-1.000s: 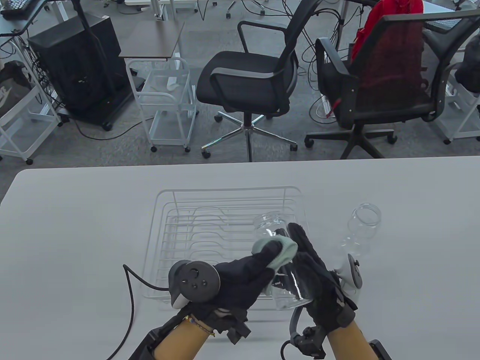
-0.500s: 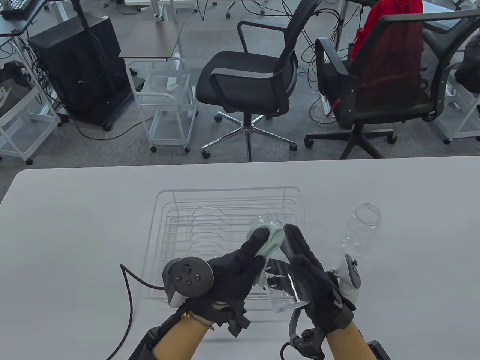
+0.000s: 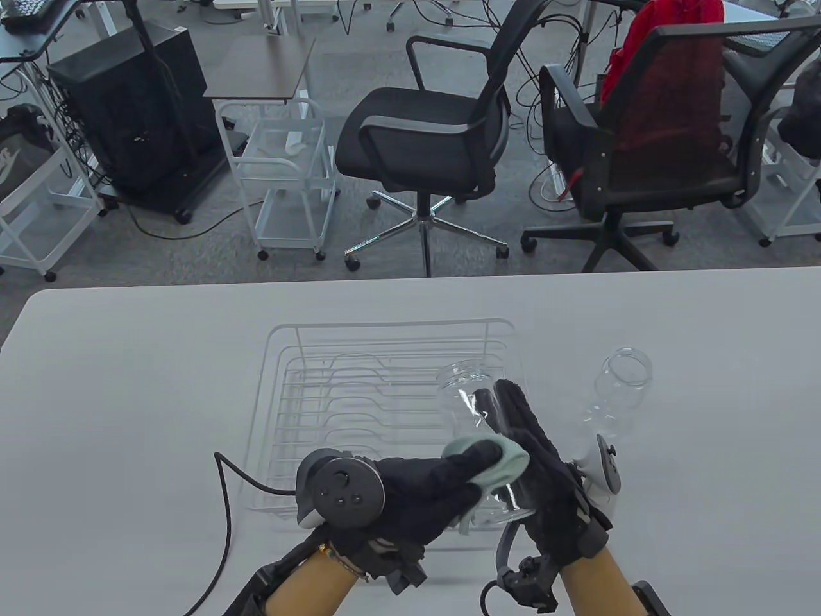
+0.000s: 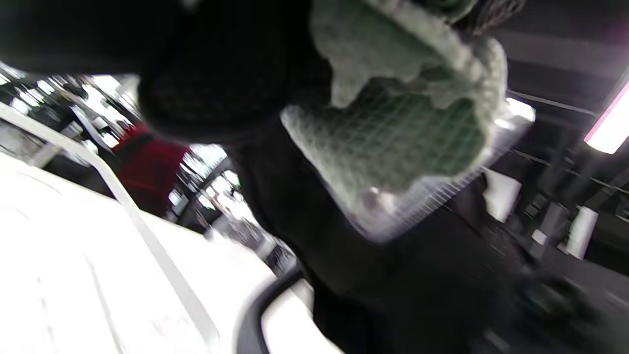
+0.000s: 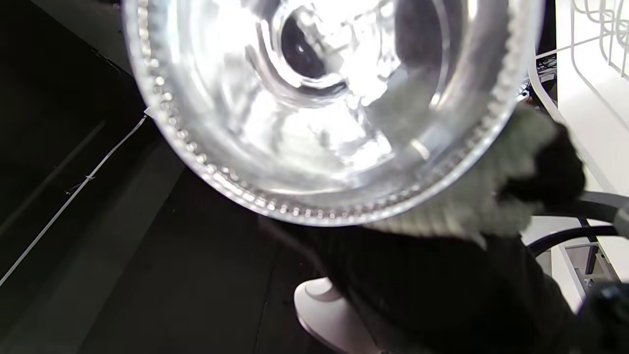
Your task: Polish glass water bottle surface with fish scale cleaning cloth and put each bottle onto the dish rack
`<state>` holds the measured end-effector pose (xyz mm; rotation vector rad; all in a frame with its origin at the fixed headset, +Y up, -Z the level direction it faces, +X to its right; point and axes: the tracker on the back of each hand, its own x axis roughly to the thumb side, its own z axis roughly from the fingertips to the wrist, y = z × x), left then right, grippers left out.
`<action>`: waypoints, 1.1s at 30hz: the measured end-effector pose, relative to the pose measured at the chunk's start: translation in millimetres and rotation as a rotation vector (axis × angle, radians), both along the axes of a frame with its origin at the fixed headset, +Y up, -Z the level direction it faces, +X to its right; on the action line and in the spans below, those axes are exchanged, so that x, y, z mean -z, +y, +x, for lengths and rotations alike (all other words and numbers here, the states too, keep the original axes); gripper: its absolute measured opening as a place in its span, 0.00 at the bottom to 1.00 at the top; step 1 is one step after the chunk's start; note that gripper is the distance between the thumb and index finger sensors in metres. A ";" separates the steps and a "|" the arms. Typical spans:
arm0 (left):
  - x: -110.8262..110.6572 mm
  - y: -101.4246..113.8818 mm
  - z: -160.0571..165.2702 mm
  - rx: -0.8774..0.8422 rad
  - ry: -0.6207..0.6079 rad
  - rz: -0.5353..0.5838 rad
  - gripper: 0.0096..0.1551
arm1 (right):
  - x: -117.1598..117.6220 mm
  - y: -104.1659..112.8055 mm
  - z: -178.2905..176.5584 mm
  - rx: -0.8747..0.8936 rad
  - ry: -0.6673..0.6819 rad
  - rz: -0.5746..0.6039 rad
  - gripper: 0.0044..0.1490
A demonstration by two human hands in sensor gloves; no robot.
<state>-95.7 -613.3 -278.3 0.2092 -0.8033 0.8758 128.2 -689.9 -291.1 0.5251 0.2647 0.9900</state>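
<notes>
A clear glass bottle [image 3: 471,410] is held tilted over the near right corner of the white wire dish rack [image 3: 359,391], neck pointing away. My right hand [image 3: 532,449] grips it from the right, fingers lying along its side. My left hand [image 3: 442,478] pinches a pale green fish scale cloth [image 3: 503,459] and presses it onto the bottle's lower body. The left wrist view has the cloth [image 4: 393,123] bunched under my gloved fingers [image 4: 221,83]. The right wrist view looks up at the bottle's base [image 5: 334,98], with the cloth [image 5: 467,206] beside it. A second bottle [image 3: 616,391] lies on the table to the right.
The rack holds no bottles that I can see. A black cable [image 3: 224,507] runs from my left hand across the table's near left. Beyond the table's far edge [image 3: 410,282] stand two office chairs [image 3: 430,141] and white trolleys.
My left hand slid the cloth up to the bottle's neck, then back down toward its base. The right hand kept its grip, shifting the bottle only slightly.
</notes>
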 end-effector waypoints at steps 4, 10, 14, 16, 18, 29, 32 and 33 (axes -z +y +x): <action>12.1 -5.9 -10.4 -0.111 0.084 -0.090 0.32 | -0.5 1.4 -2.6 -0.013 0.020 0.022 0.47; 0.3 0.2 0.9 0.033 -0.152 -0.018 0.28 | 0.1 -2.2 -1.6 0.032 -0.013 0.000 0.46; -12.8 5.1 12.1 0.097 -0.298 -0.054 0.26 | 0.3 -4.1 -1.1 0.022 0.003 -0.003 0.46; -11.9 5.8 9.6 0.100 -0.211 0.022 0.26 | 0.0 -3.9 -1.8 0.033 -0.013 -0.011 0.46; -7.7 5.2 5.9 0.088 -0.090 0.042 0.28 | 2.1 -4.6 -0.9 0.012 -0.028 -0.008 0.46; -0.5 1.5 -0.3 0.062 -0.072 -0.011 0.30 | 0.0 -3.1 -2.0 0.015 -0.058 0.003 0.46; -15.1 3.5 14.8 0.171 -0.221 0.008 0.29 | -0.2 -4.9 3.0 0.059 -0.130 -0.021 0.46; -18.1 4.2 18.5 0.199 -0.251 0.000 0.29 | -0.4 -5.0 5.1 0.066 -0.137 -0.027 0.46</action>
